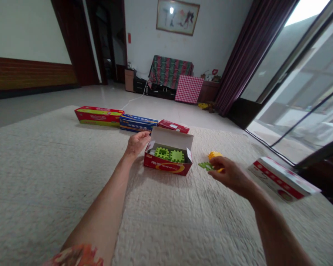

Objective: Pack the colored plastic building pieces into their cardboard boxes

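Observation:
An open red cardboard box [166, 168] sits on the quilted cover in front of me, its lid raised at the back. Two green toothed plastic building blocks [177, 156] lie inside it, one with a square hole. My left hand [138, 143] is at the box's back left corner, fingers closed at the edge of the raised lid. To the right of the box, my right hand [224, 171] pinches a green toothed block [205, 166] just over the cover. Right beside its fingers is a yellow block [214, 154], partly hidden by the hand.
Behind the open box stand a red and green box [100, 116], a blue box [138, 123] and a flat red box [174, 126] in a row. A white and red box [284, 179] lies at the right. Farther back are a cloth-covered item [169, 72] and a purple curtain [255, 48].

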`<state>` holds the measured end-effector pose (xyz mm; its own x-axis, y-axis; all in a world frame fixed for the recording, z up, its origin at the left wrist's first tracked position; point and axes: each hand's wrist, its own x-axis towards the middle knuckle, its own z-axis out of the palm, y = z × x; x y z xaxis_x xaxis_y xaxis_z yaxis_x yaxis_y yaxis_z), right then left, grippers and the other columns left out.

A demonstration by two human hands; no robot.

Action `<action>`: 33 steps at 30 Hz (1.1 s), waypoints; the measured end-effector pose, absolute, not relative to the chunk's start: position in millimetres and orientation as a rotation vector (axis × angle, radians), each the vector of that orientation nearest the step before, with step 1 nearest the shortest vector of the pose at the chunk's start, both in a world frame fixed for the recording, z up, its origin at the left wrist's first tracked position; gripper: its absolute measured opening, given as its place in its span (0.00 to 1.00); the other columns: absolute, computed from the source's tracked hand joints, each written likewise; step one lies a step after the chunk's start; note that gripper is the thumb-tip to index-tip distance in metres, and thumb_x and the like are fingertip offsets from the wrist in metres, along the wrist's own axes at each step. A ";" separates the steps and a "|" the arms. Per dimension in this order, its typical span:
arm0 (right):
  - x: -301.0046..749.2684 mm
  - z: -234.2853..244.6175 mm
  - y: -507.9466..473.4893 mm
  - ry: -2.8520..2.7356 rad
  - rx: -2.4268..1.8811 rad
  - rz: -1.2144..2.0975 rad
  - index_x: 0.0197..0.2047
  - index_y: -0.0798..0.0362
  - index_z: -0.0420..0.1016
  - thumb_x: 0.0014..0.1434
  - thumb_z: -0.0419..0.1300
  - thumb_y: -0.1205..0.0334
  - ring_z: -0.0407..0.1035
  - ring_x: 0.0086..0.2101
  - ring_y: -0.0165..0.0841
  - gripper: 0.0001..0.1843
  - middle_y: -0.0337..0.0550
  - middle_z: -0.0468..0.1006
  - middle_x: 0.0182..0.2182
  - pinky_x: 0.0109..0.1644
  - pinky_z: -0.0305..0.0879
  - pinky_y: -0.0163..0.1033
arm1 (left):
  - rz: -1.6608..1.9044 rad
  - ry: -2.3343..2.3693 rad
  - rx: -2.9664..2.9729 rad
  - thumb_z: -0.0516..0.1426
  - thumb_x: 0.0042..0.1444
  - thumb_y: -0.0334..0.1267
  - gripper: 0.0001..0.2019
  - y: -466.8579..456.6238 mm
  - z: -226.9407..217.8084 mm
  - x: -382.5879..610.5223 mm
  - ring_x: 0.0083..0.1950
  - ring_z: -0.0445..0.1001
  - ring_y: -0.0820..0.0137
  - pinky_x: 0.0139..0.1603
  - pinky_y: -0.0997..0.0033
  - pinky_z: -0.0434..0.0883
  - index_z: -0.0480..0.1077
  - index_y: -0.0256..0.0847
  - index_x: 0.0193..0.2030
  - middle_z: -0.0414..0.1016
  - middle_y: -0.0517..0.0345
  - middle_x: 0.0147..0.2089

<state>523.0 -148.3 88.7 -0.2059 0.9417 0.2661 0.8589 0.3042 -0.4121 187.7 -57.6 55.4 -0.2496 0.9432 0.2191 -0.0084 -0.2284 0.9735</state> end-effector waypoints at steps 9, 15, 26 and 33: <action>417.7 108.4 -103.7 -2.260 -1.333 0.049 0.37 0.52 0.75 0.48 0.63 0.68 0.71 0.36 0.38 0.11 0.46 0.76 0.35 0.42 0.67 0.45 | 1.559 1.255 1.203 0.63 0.39 0.41 0.18 -52.6 50.5 188.1 0.34 0.76 0.66 0.33 0.71 0.71 0.78 0.37 0.39 0.82 0.53 0.36; 433.4 93.9 -102.5 -2.032 -1.301 -0.023 0.41 0.52 0.76 0.52 0.62 0.57 0.71 0.36 0.39 0.13 0.49 0.76 0.38 0.42 0.68 0.48 | 1.504 1.211 1.245 0.63 0.41 0.40 0.16 -47.4 41.0 188.3 0.31 0.76 0.67 0.32 0.71 0.70 0.78 0.38 0.39 0.81 0.54 0.34; 453.4 60.8 -75.1 -1.399 -1.317 0.661 0.61 0.54 0.63 0.51 0.63 0.44 0.70 0.53 0.49 0.39 0.62 0.72 0.57 0.53 0.68 0.56 | 1.471 1.025 1.171 0.62 0.42 0.31 0.36 -61.4 53.7 195.0 0.42 0.76 0.66 0.36 0.72 0.72 0.64 0.38 0.62 0.76 0.46 0.51; 449.2 63.5 -93.1 -1.419 -1.205 0.622 0.55 0.51 0.70 0.57 0.58 0.39 0.72 0.48 0.46 0.30 0.52 0.79 0.49 0.53 0.66 0.54 | 1.542 0.933 1.122 0.62 0.37 0.30 0.28 -58.9 51.2 192.5 0.30 0.72 0.72 0.29 0.74 0.65 0.73 0.39 0.51 0.78 0.59 0.34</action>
<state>449.2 -93.1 63.5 0.1391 0.9063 0.3991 0.3207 0.3401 -0.8840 192.5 -58.9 51.2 -0.0987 0.9724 0.2115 -0.2643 -0.2306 0.9365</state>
